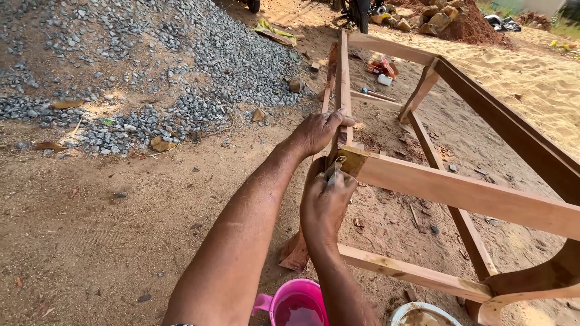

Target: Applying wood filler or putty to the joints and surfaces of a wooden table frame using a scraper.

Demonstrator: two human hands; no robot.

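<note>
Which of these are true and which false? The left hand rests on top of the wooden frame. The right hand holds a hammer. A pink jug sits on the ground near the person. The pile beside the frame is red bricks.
1. The left hand rests on the top rail of the wooden frame: true.
2. The right hand holds a hammer: false. It presses a small flat tool against the frame's corner joint; what kind of tool is hard to tell.
3. A pink jug sits on the ground near the person: true.
4. The pile beside the frame is red bricks: false. It is a gravel heap of grey stones.
</note>
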